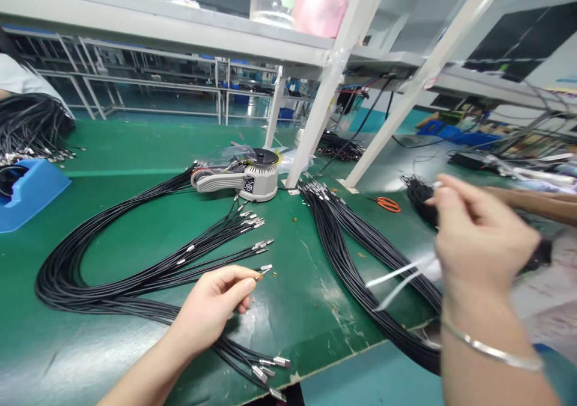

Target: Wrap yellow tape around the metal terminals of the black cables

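Note:
My left hand (216, 301) is closed in a pinch on a thin cable end (264, 274), with an amber part and a pale tip showing past the fingertips. Black cables (121, 286) with metal connectors loop across the green table behind and below this hand. My right hand (482, 231), raised at the right and blurred, is closed. Two pale prongs, apparently of tweezers (399, 279), stick out from its lower side. Thumb and forefinger meet at the top; whatever is between them is too blurred to make out. Below the prongs runs another bundle of black cables (347, 273).
A grey tape dispenser (259, 180) stands at the table's middle, beside white shelf posts (315, 111). Orange-handled scissors (388, 204) lie right of them. A blue dispenser (36, 192) and more cables (31, 123) are at left. Another person's arm (532, 204) reaches in at right.

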Available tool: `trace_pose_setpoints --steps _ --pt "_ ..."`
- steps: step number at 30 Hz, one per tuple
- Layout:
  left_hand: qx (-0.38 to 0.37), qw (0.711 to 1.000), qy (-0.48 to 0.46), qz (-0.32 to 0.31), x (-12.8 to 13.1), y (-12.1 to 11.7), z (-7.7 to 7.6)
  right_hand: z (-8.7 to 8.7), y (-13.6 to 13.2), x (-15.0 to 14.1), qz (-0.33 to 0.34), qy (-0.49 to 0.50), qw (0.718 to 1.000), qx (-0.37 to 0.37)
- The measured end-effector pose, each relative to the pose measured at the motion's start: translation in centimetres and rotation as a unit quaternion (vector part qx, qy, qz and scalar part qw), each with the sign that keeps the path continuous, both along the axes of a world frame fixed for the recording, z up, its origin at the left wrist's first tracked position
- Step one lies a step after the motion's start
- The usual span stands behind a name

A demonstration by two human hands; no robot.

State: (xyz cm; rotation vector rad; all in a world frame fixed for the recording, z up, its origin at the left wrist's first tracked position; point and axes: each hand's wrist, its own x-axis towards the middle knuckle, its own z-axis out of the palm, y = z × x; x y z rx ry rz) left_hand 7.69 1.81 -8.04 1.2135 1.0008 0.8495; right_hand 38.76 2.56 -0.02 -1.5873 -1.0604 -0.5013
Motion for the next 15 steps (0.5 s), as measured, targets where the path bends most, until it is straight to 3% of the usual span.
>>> trace_pose_setpoints --steps 3,5,8,11,14,15 --pt "0.115 0.989 0.079 0.044 0.5 -0.5 -0.2 1.2 2.7 5.0 -0.003 -0.097 0.993 -0.062" --pt "0.216 0.967 0.126 0.053 0.8 -0.8 -0.4 0.0 4.6 6.7 0.039 -0.067 0.990 -0.119" --pt "0.335 0.925 0.173 0.041 0.9 -1.2 -0.6 -3.0 6.5 7.1 0.114 -0.032 0.971 -0.206" --pt "0.409 0.885 0.220 0.025 0.9 -1.3 -0.7 -5.4 5.9 4.7 0.143 0.003 0.961 -0.236" --pt "0.459 0.846 0.273 0.010 1.2 -1.3 -1.0 -6.3 2.6 -0.8 0.190 0.049 0.947 -0.253" --pt "0.471 0.834 0.288 0.008 1.4 -1.2 -1.2 -6.5 1.3 -3.1 0.236 0.079 0.929 -0.276"
